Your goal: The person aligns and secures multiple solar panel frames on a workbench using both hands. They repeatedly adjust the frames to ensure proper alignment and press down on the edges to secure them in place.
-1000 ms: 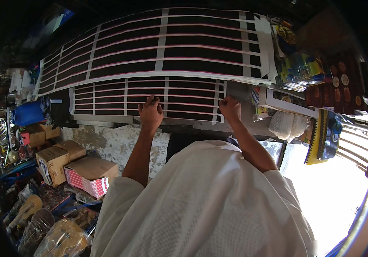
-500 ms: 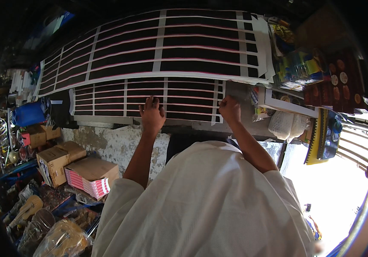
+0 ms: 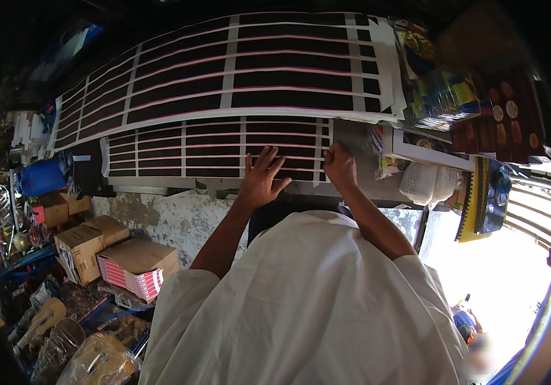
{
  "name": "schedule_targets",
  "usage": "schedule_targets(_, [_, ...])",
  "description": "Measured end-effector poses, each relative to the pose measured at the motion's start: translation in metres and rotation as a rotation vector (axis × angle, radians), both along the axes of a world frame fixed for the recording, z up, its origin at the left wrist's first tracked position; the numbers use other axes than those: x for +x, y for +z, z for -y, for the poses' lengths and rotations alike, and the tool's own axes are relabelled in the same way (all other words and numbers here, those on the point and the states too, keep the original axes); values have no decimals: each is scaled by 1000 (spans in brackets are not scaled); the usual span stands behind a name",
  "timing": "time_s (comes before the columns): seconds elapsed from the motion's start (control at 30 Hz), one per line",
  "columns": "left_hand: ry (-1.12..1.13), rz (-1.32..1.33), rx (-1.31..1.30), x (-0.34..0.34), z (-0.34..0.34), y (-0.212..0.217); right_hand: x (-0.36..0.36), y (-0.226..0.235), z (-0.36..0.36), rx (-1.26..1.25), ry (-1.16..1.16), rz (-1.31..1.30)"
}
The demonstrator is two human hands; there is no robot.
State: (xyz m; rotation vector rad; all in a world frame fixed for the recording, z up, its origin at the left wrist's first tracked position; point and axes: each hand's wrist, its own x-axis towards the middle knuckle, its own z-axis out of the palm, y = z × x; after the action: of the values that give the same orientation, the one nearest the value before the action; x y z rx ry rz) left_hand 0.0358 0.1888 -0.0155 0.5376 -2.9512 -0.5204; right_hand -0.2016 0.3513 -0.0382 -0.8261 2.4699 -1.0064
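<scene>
A long printed sheet (image 3: 179, 146), black panels crossed by white and pinkish lines, lies on the counter in front of me. My left hand (image 3: 262, 179) rests on its near right part with the fingers spread. At the sheet's right end, my right hand (image 3: 341, 165) is closed, fingers curled at the white margin. Whatever it may grip there is hidden. Behind, and overlapping the far edge of this sheet, is a larger stack of similar printed sheets (image 3: 288, 79), whose white corners fan out at the right.
To the right are a white frame (image 3: 432, 157), bubble-wrapped goods (image 3: 426, 185) and packs in clear plastic (image 3: 445, 102). Cardboard boxes (image 3: 139, 255) stand low at the left, near wrapped small guitars (image 3: 99, 359). A peeling wall (image 3: 153, 215) runs below the counter.
My left hand has slid right along the near sheet, toward my right hand, and its fingers are spread. My right hand stays closed at the sheet's right end, shifted only slightly.
</scene>
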Motion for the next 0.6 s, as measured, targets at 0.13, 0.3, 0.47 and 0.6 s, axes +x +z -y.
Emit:
schedule_targets(0.13, [-44,26,7,-16,-7,3,-4,-4,-7,-186,24,-74])
schedule_targets(0.3, [-59,37,36,-32,-17,5,-2,-2,-15,-242,51,-28])
schedule_targets(0.47, [-108,0,24,-41,-23,7,1,4,-14,-169,88,-3])
schedule_targets(0.6, [-141,-4,71,-50,-29,8,1,6,-12,-104,84,4])
